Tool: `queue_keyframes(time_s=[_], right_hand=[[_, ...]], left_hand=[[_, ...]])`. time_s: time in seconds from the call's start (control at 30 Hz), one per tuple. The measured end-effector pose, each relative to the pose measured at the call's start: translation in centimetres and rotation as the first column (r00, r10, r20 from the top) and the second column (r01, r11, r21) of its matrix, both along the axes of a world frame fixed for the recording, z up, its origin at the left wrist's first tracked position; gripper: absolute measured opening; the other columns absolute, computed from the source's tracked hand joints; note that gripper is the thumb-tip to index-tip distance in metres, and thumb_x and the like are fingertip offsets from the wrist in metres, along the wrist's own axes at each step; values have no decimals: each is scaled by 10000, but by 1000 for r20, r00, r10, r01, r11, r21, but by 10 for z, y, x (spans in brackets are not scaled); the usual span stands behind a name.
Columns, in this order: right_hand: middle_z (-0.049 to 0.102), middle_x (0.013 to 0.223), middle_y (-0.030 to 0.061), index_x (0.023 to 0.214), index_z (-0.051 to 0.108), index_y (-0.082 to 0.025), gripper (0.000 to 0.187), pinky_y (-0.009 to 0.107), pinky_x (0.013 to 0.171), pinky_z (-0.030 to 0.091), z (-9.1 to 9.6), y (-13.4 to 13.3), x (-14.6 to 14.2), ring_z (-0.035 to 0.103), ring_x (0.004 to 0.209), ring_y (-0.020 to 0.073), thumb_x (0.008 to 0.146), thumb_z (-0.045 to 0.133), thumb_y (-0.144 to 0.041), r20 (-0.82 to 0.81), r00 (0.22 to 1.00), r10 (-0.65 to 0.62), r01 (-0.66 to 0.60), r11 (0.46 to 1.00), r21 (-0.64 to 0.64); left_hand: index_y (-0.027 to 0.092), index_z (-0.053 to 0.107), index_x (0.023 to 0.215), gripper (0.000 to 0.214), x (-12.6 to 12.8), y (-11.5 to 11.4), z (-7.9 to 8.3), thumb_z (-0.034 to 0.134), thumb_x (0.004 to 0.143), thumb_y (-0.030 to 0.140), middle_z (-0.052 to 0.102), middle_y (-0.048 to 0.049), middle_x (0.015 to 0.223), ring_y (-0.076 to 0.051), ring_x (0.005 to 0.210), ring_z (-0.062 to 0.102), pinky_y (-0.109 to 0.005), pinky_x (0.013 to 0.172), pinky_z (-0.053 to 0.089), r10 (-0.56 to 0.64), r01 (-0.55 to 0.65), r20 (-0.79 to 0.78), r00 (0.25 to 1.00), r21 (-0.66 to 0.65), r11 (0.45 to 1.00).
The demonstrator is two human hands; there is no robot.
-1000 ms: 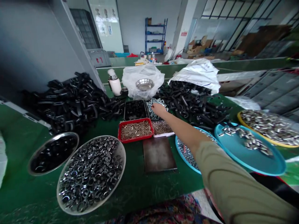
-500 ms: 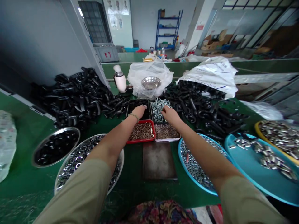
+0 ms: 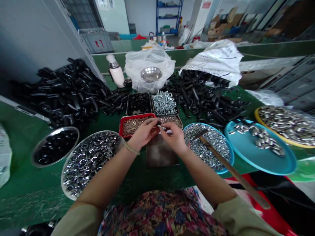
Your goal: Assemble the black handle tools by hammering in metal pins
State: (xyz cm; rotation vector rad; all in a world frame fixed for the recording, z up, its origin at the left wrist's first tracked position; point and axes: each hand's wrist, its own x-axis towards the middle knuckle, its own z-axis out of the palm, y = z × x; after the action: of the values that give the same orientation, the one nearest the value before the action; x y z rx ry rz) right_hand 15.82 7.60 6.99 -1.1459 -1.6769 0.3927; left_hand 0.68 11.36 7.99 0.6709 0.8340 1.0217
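My left hand [image 3: 144, 133] and my right hand [image 3: 173, 139] meet just in front of the red tray of brass-coloured screws [image 3: 128, 127]. My right fingers pinch a small silver bolt [image 3: 160, 127], and my left fingertips curl close against it. Whatever lies in my left fingers is hidden. Behind my hands are a tray of silver bolts [image 3: 164, 103] and a black tray of dark parts [image 3: 139, 104]. A tray of fine brownish screws [image 3: 173, 120] sits partly behind my right hand. A dark metal plate [image 3: 159, 154] lies beneath my wrists.
A steel bowl of silver rings [image 3: 91, 164] is at left, a blue tray of nuts [image 3: 209, 146] at right with a wooden-handled tool [image 3: 228, 167] across it. Heaps of black parts [image 3: 66, 91] and a teal tray [image 3: 258, 154] flank the bench.
Both hands have drawn back from the trays toward me and come together, with a small bolt now between my fingers. A wooden-handled tool now lies across the blue tray.
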Motion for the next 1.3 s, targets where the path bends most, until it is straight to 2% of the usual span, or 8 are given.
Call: queue_keyframes(time_s=[0.27,0.43,0.63,0.87,0.97,1.07,1.17,1.3], right_hand=[[657,864,84,921,641,-221,123,362,794,524,-16,-34,-5,624,848,209,875,527,-228,287,957,48,-76,993,88],[615,979,69,1164,567,-253,319,374,806,537,-12,-56,-3,619,850,191,854,592,-326,-57,972,229,-234,969,-82],[545,636,-20,813,531,-222,367,274,523,502,-26,-75,-5,539,528,126,835,550,-588,-607,771,193,-554,673,-490],[601,683,-15,1074,539,-232,319,286,570,493,-38,-100,-21,581,597,157,859,573,-466,-255,964,70,-195,840,-507],[668,908,42,1068,577,-236,255,334,738,530,-41,-109,-25,653,780,181,865,573,-389,-198,953,228,-298,817,-493],[653,811,18,1002,561,-222,226,321,681,550,-46,-109,-28,662,672,155,900,494,-412,-413,894,176,-403,718,-567],[636,796,-5,988,544,-219,243,311,690,555,-50,-108,-29,666,680,144,839,583,-407,-540,831,132,-466,695,-547],[638,799,-14,943,548,-219,181,303,735,539,-49,-112,-26,663,707,132,831,600,-351,-529,829,180,-489,691,-532]], left_hand=[[168,677,933,219,9,-71,-10,749,726,171,689,5,891,-78,782,642,-181,745,518,158,-164,142,977,29,986],[178,706,1006,303,-5,-102,-4,756,707,162,711,-34,1025,-138,925,659,-250,881,511,103,-101,1,995,207,973],[165,684,938,263,-20,-137,-7,771,713,270,707,-29,818,-97,662,658,-207,663,545,-61,63,131,990,-13,998],[184,667,921,166,-20,-150,-31,659,755,182,680,-32,910,-138,797,646,-278,813,525,122,-82,-271,955,155,984],[215,605,1136,353,-48,-143,-36,643,785,213,674,-50,982,-191,925,636,-319,893,496,123,124,-622,774,339,933],[196,607,1116,276,-92,-115,-34,565,857,282,647,-87,1016,-243,971,601,-391,941,457,287,229,-878,382,391,891],[172,661,969,220,-131,-80,-34,469,894,251,572,-132,1159,-311,1115,491,-446,1021,367,448,315,-886,-122,393,864],[158,659,1012,255,-148,-62,-39,467,896,281,531,-149,1189,-324,1104,459,-425,974,389,450,415,-814,-368,290,862]])
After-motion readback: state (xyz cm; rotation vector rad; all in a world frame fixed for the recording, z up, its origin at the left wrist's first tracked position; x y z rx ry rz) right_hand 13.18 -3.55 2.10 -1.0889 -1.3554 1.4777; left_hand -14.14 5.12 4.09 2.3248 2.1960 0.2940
